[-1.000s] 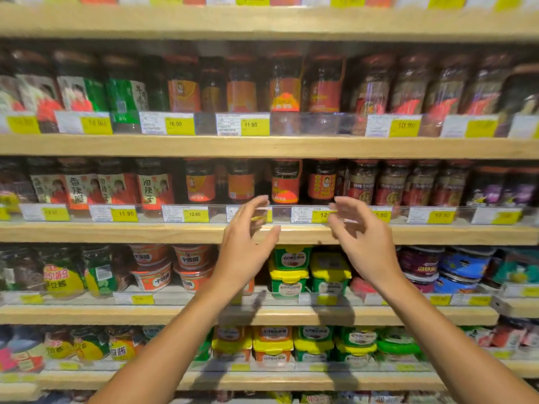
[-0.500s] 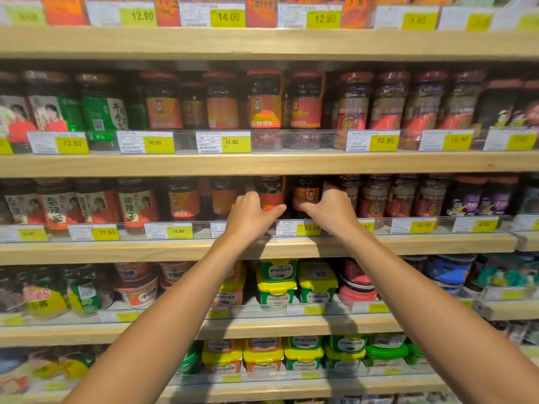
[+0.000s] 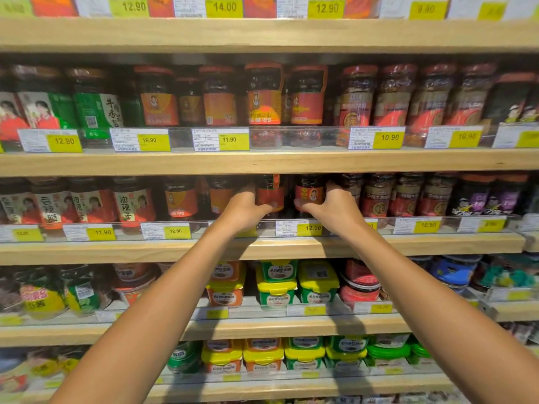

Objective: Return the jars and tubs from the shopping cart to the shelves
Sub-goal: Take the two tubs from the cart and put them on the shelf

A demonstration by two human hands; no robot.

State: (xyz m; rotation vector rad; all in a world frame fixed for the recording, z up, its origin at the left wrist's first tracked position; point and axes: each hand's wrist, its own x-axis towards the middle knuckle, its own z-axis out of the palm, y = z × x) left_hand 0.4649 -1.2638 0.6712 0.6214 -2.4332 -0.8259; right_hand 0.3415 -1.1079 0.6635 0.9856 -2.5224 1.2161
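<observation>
Reaching over the clear plastic price rail (image 3: 291,228) of the pale wooden shelf (image 3: 262,247), both bare hands hold dark glass jars with red-orange labels. The left hand (image 3: 243,209) curls its fingers round the left jar (image 3: 269,193), thumb across the label. The right hand (image 3: 335,207) grips the neighbouring right jar (image 3: 309,192), thumb under its label, fingers wrapped behind. Both jars stand upright on that shelf, side by side, among rows of similar sauce jars (image 3: 180,199).
</observation>
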